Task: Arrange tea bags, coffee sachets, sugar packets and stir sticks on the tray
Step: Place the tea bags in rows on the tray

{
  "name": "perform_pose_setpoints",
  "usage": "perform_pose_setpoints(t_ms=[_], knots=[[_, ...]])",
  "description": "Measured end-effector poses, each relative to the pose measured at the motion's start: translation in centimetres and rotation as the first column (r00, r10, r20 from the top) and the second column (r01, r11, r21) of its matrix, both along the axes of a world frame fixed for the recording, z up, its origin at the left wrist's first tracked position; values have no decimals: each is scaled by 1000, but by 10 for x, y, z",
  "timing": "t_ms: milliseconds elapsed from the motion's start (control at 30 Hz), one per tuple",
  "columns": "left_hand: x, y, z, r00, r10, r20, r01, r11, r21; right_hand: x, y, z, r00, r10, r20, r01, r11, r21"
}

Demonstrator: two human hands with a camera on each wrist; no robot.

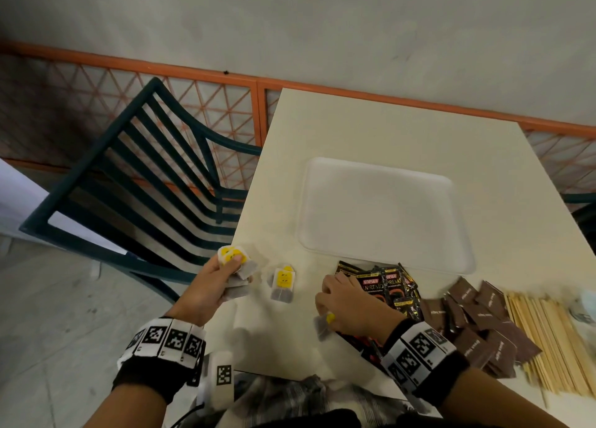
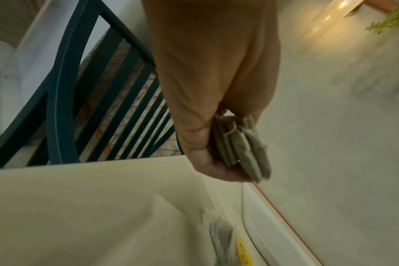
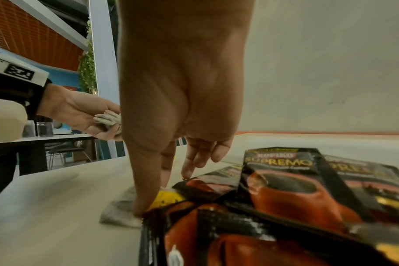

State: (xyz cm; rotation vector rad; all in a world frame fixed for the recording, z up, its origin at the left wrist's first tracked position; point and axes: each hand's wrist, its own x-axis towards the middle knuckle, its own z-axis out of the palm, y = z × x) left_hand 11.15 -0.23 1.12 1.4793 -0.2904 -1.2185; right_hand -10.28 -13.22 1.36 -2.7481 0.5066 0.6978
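dim soft daylight, faint shadows, wide-angle edge bending, motion blur, warm lamp glare

I see tray (image 1: 380, 173) at table (image 1: 338, 131) centre. Coffee sachets (image 1: 392, 287) at its 6 o'clock, sugar packets (image 1: 477, 318) at 5, stir sticks (image 1: 548, 331) further right. Loose tea bag (image 1: 283, 284) at 7. Chair (image 1: 129, 169) at 9, off table.

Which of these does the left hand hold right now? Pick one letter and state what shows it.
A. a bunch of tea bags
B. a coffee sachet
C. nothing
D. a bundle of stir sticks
A: the left hand has its fingers and thumb curled round a bunch of tea bags with yellow tags, while the coffee sachets and stir sticks lie on the table.
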Motion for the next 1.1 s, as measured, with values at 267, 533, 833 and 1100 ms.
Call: perform_pose_setpoints(t_ms=[267,533,833,1100], knots=[[0,4,-2,1000,22,-8,-22,1000,-5,30,7,12,970,-101,221,42,965,258],[0,10,4,999,-36,7,37,997,-63,73,6,-4,923,-342,175,229,855,465],[0,8,3,997,-44,57,47,998,-48,80,5,-25,892,-425,152,385,892,236],[3,0,-7,992,-75,105,75,997,5,71,4,-5,754,-622,212,385,680,624]])
